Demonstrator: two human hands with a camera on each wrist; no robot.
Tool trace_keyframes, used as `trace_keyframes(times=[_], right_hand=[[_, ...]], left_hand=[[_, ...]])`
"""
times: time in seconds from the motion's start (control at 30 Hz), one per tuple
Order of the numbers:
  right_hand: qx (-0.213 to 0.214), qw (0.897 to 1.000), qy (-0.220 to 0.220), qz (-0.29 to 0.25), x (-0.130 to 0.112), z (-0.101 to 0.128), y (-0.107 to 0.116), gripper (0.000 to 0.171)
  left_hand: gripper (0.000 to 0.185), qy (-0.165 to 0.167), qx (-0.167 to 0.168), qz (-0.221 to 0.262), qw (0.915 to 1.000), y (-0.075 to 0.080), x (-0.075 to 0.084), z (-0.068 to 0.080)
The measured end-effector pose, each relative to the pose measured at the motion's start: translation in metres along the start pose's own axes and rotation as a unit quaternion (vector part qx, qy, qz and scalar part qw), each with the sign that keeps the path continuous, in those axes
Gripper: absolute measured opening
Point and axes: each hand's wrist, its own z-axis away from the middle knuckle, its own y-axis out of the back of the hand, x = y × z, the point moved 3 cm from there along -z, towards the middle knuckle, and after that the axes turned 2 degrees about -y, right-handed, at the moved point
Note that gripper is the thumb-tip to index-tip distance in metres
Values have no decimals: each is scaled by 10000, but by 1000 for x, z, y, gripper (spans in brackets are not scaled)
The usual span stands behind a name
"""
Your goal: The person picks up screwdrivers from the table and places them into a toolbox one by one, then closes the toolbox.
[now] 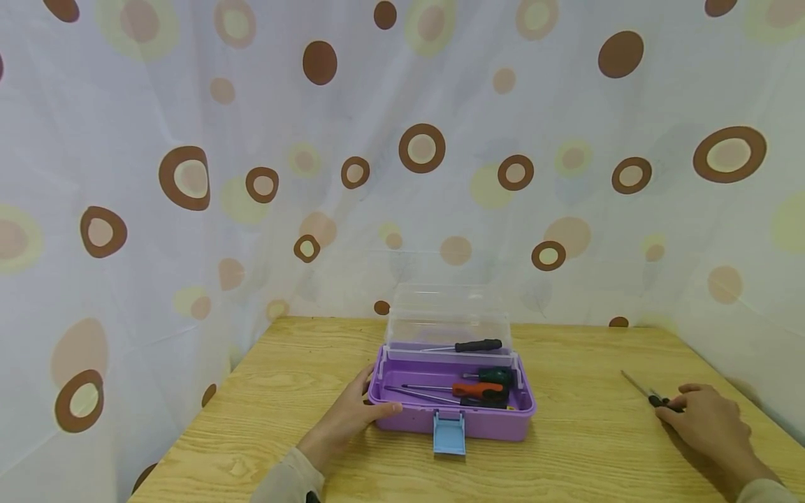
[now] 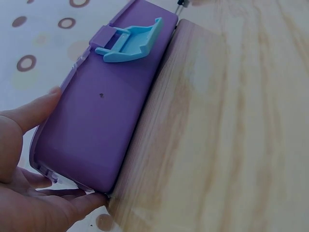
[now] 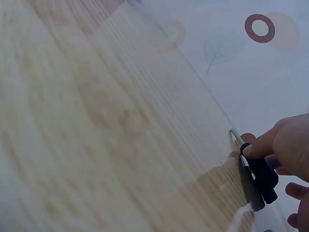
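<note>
A purple plastic toolbox (image 1: pixel 440 418) stands near the middle of a wooden table (image 1: pixel 585 454), its clear lid (image 1: pixel 448 314) raised upright at the far side and its light blue latch (image 1: pixel 449 432) hanging down the near wall. The left hand (image 1: pixel 352 416) rests against the box's left end, fingers fairly straight and spread along the wall, thumb lying along the near front edge; the left wrist view shows the thumb on the purple wall and the fingers beneath the end corner, pressing rather than gripping.

Inside the box lie four screwdrivers: a black-handled one (image 1: pixel 468 346) along the far edge, a green-handled one (image 1: pixel 493 376) below it, an orange-handled one (image 1: pixel 468 388) nearer, and another dark-handled one (image 1: pixel 465 400) closest to the front wall.

Well apart, on the right side of the table, a black-handled screwdriver (image 1: pixel 648 395) lies flat with its metal shaft pointing to the far left. The right hand (image 1: pixel 707 419) has its fingers curled over the handle, a fingertip and thumb pinching it, as the right wrist view shows.

A white curtain (image 1: pixel 251 140) with brown and yellow circles hangs behind and beside the table.
</note>
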Motion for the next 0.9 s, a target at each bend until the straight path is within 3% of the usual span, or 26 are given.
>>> trace_keyframes(times=[0.13, 0.4, 0.67, 0.9], right_hand=[[35, 9995, -167, -253, -1, 1, 2, 47], [584, 9954, -109, -753, -5, 2, 6, 37], [769, 9910, 49, -1094, -7, 2, 9, 48], [591, 9895, 60, -1320, -12, 0, 15, 57]], left_hand=[[102, 4, 19, -26, 10000, 0, 0, 0], [101, -20, 16, -57, 10000, -1, 1, 1], [103, 50, 28, -34, 10000, -1, 1, 1], [103, 80, 55, -54, 9999, 0, 1, 1]])
